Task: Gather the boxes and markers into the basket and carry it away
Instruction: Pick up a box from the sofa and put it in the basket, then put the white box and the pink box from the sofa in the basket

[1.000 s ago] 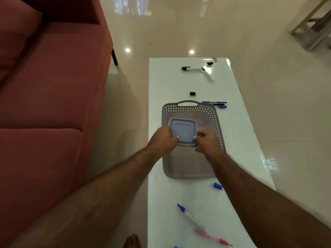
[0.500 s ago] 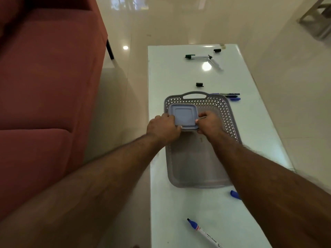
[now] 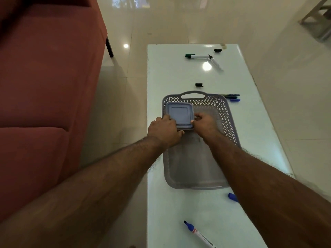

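A grey perforated basket (image 3: 228,120) with a handle at its far end lies on the white table (image 3: 170,72). In its far left corner sits a square box with a blue-grey lid (image 3: 179,113). My left hand (image 3: 163,130) grips the box's near left edge. My right hand (image 3: 205,124) holds its near right corner. Loose markers lie around: a green-capped one (image 3: 196,56) and a black-tipped one (image 3: 215,62) at the far end, dark and blue pens (image 3: 231,97) beside the basket's far right, a blue-tipped marker (image 3: 198,234) near me.
Black caps lie on the table at the far end (image 3: 217,50) and just beyond the basket (image 3: 199,84); a blue cap (image 3: 232,197) lies by my right forearm. A red sofa (image 3: 44,86) runs along the left. Glossy tiled floor surrounds the table.
Both hands have carried the box from the middle of the basket to its far left corner. The view has tilted, so the table appears shifted.
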Motion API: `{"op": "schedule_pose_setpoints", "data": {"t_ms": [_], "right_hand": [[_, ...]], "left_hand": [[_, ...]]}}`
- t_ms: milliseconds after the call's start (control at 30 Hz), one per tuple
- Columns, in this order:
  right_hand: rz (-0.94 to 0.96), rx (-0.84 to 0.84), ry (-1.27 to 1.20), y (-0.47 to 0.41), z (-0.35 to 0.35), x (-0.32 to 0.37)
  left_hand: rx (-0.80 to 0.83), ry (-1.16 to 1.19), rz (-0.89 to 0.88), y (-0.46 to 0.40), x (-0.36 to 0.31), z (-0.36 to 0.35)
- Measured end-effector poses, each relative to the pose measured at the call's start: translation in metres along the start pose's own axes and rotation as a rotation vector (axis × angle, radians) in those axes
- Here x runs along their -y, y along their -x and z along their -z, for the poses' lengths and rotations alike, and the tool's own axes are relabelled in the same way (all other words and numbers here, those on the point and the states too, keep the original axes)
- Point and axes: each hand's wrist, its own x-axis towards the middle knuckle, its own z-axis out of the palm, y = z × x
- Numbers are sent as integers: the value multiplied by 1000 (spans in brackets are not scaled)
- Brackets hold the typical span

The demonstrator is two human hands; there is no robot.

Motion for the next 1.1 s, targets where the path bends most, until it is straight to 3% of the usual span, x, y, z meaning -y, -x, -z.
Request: {"op": "schedule_pose_setpoints", "data": {"t_ms": [233,433,667,900,1100], "right_hand": [[148,-14,38,77,17,21],[210,193,-29,172,17,30],[168,544,-37,325,41,73],[200,661,-55,430,70,145],[245,728,1,479,47,176]], "left_hand": [[-219,192,36,74,7,13],[-141,457,254,188,26,24],[-6,648,531,364,9,89],[-95,793,713,466,16,168],[-158,866,790,524,64,190]]}}
